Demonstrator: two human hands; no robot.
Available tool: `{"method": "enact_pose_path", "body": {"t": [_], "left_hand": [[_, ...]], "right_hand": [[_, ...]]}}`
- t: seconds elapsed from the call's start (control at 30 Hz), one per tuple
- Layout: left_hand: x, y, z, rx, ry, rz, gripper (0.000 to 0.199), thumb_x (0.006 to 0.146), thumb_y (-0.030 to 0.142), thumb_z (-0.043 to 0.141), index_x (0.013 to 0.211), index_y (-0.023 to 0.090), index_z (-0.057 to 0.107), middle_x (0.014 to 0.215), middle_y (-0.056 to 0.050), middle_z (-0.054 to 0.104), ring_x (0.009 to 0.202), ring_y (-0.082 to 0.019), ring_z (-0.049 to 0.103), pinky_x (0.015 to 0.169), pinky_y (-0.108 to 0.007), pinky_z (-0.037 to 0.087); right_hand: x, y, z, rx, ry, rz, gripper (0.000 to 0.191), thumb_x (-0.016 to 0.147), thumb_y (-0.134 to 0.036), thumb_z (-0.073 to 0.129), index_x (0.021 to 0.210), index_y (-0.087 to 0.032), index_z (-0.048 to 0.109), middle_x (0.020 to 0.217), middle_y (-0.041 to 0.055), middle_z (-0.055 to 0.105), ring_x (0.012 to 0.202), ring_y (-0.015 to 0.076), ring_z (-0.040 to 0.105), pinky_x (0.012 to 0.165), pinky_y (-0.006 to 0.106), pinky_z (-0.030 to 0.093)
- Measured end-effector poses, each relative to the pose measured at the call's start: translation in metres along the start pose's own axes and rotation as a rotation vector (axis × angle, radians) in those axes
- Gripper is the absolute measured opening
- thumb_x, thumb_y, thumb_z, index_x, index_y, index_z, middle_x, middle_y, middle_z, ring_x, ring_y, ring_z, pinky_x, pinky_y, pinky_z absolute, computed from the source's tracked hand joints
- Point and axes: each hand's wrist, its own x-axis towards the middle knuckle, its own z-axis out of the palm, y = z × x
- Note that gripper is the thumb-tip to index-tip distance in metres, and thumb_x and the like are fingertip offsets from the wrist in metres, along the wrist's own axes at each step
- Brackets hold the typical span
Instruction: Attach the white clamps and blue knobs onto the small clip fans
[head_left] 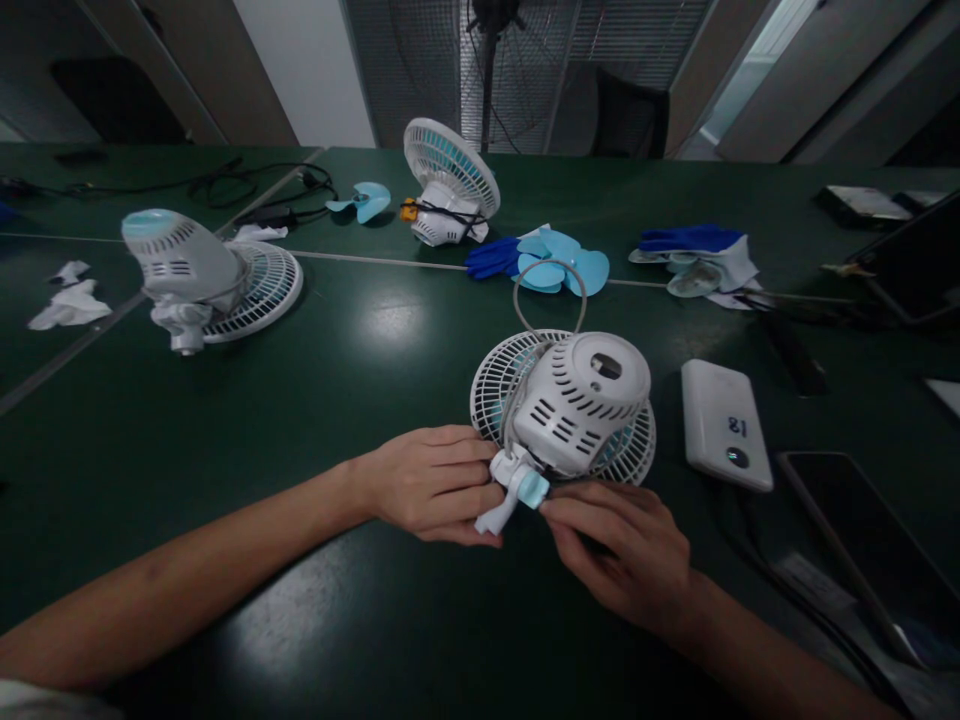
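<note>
A white clip fan lies grille-down on the green table in front of me, its motor housing facing up. A grey cord loops up behind it. At its near side juts a white clamp with a light-blue knob. My left hand is closed around the clamp from the left, the fingertips partly hidden behind it. My right hand is closed at the right, thumb and index finger pinched at the edge of the light-blue knob.
Another fan lies grille-down at the left; a third fan stands at the back. Light-blue fan blades and gloves lie beyond. At my right are a white power bank, a phone and cables.
</note>
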Motion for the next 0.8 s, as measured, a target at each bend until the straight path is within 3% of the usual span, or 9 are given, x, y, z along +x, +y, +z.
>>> {"method": "enact_pose_path", "body": {"t": [0.17,0.27,0.47,0.7,0.8], "left_hand": [[-0.0009,0.0005,0.0006,-0.006,-0.001,0.004,0.034,0.090,0.043,0.072,0.098,0.010,0.070,0.082,-0.007,0.073,0.094,-0.023,0.071,0.085,-0.033,0.059],[0.0001,0.0008,-0.0003,0.001,-0.001,0.005,0.033,0.090,0.043,0.073,0.096,0.010,0.070,0.081,-0.007,0.073,0.094,-0.022,0.071,0.085,-0.032,0.059],[0.0013,0.0012,-0.0010,-0.002,-0.004,0.001,0.034,0.090,0.043,0.073,0.096,0.010,0.069,0.082,-0.007,0.073,0.094,-0.023,0.071,0.085,-0.033,0.059],[0.0015,0.0010,-0.0010,0.014,0.001,0.004,0.033,0.091,0.044,0.071,0.095,0.011,0.071,0.083,-0.007,0.074,0.094,-0.022,0.072,0.086,-0.032,0.059],[0.0009,0.0011,-0.0013,0.022,-0.016,-0.003,0.032,0.091,0.044,0.071,0.094,0.012,0.071,0.083,-0.007,0.074,0.095,-0.022,0.072,0.086,-0.032,0.059]], "right_hand": [[-0.0055,0.0010,0.0010,-0.073,-0.053,-0.022,0.037,0.091,-0.008,0.061,0.126,-0.021,0.063,0.101,0.0022,0.077,0.084,0.0122,0.074,0.079,0.026,0.060],[-0.0035,-0.0019,0.0012,-0.100,-0.017,0.034,0.038,0.093,-0.006,0.058,0.129,-0.019,0.061,0.100,0.0025,0.078,0.083,0.0117,0.074,0.078,0.025,0.060],[0.0012,-0.0070,0.0014,-0.083,0.071,0.137,0.022,0.092,-0.007,0.060,0.109,-0.018,0.066,0.084,-0.0012,0.076,0.072,0.0094,0.072,0.072,0.021,0.058],[-0.0006,-0.0028,0.0003,-0.069,-0.035,-0.035,0.029,0.090,-0.008,0.060,0.118,-0.017,0.065,0.098,0.0036,0.077,0.084,0.0136,0.074,0.080,0.028,0.059],[0.0004,-0.0043,-0.0014,-0.074,-0.015,-0.026,0.033,0.090,-0.006,0.058,0.121,-0.016,0.063,0.097,0.0035,0.077,0.082,0.0121,0.074,0.078,0.026,0.059]]}}
